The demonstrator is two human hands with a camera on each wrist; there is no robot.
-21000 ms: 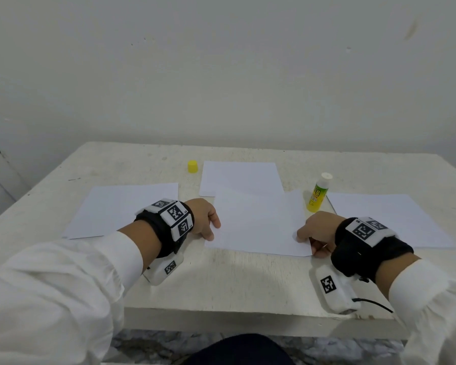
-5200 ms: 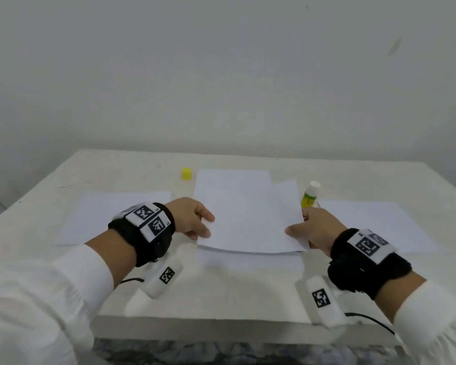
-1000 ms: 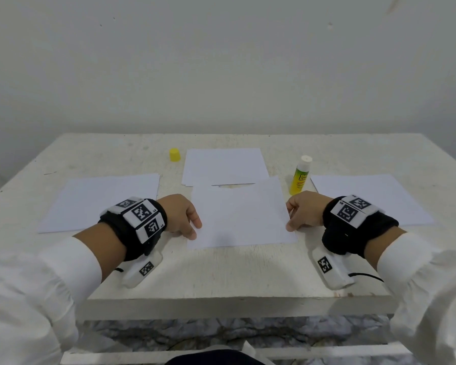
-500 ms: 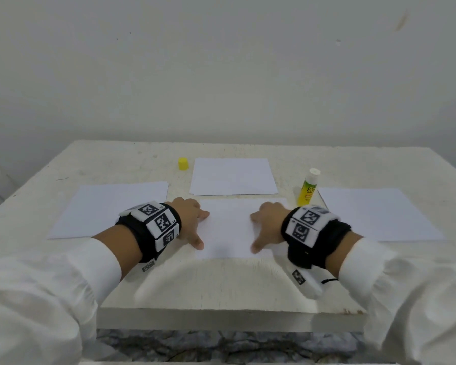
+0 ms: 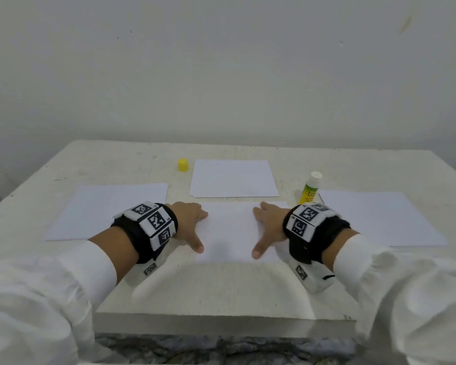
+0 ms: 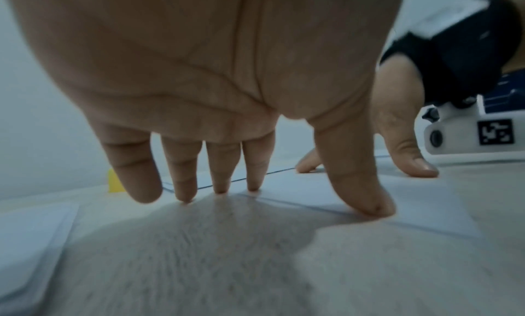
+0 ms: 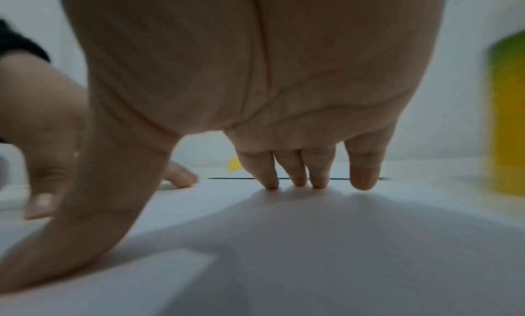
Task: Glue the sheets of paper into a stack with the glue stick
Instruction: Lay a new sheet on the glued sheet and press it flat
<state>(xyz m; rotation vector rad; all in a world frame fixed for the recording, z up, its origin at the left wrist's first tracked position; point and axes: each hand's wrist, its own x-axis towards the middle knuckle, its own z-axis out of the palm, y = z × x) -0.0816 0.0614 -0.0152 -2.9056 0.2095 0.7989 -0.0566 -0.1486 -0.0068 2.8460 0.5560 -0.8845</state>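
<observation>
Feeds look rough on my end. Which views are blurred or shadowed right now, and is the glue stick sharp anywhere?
Head view: evenly lit, sharp; glue stick crisp, soft shadows beneath both hands, table edges bowed by the wide lens. Left wrist view: left hand fills the frame, dim, casting a broad shadow on the table. Right wrist view: darkest and blurred; the glue stick is a green-yellow smear at the right edge.

Four paper sheets; one glue stick; one cap.
</observation>
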